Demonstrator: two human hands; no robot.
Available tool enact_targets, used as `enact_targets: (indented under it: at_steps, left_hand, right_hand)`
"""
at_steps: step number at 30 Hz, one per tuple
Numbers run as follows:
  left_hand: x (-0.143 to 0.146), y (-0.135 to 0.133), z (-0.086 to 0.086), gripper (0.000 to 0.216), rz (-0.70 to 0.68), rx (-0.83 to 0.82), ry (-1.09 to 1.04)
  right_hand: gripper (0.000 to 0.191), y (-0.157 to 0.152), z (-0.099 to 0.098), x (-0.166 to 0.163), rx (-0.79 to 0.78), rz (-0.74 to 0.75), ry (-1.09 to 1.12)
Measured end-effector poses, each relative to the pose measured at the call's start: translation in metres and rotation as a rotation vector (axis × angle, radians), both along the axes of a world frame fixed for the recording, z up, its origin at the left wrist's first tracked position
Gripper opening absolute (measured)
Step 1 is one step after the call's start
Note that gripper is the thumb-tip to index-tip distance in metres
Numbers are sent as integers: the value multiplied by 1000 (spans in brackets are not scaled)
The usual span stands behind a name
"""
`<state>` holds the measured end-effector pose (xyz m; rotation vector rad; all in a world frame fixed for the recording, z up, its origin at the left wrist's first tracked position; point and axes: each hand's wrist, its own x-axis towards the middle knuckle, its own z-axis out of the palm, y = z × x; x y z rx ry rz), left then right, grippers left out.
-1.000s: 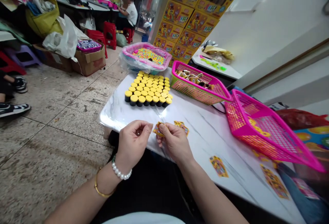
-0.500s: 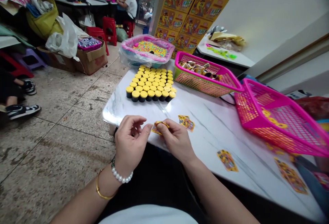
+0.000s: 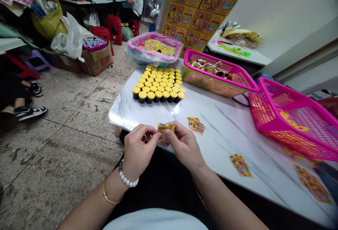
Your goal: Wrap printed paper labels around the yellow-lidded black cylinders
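Note:
Both my hands meet in front of me at the table's near edge. My right hand (image 3: pixel 186 145) pinches a small, flat, printed yellow label (image 3: pixel 163 128) between thumb and fingers. At its left edge, the thumb and fingertips of my left hand (image 3: pixel 139 147) are closed on the same label. Whether it is one layer or several I cannot tell. Just right of my right hand lies a small pile of similar labels (image 3: pixel 196 125). Another pile (image 3: pixel 241 165) is farther right, and a third (image 3: pixel 313 182) lies near the table's right end.
Black tubs with yellow lids (image 3: pixel 158 88) stand in rows on the marbled table (image 3: pixel 211 117). Behind them is a plastic-lined basin (image 3: pixel 129 49) of colourful pellets. Two pink baskets (image 3: pixel 219 82) (image 3: pixel 257 117) stand to the right. Printed cartons (image 3: pixel 198 19) are stacked behind. A seated person (image 3: pixel 136 1) is far off.
My left hand's fingertips have come right and closed on the label's left edge. The label now faces me more upright. The whole view has shifted slightly.

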<state>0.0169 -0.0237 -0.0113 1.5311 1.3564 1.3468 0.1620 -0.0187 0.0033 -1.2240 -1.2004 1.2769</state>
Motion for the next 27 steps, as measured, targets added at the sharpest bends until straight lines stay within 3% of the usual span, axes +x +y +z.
enact_targets:
  at_steps: [4,10,17,21,27]
  left_hand:
    - [0,1,-6,12,-5,-48,-39]
    - [1,-9,0,15,23,-56,-188]
    - [2,-21,16,18,-14,42,-138]
    - [3,-22,10,17,-19,21,-137]
    - [2,-18,1,19,11,-137,-216]
  right_hand:
    - [35,-5,-4,0,-59,-104,80]
    - [40,-8,-11,0,-5,-226,-13]
    - [41,-8,-11,-3,11,-239,-51]
    - [43,-8,-9,-4,33,-217,-67]
    - [45,-11,-7,-6,55,-178,-59]
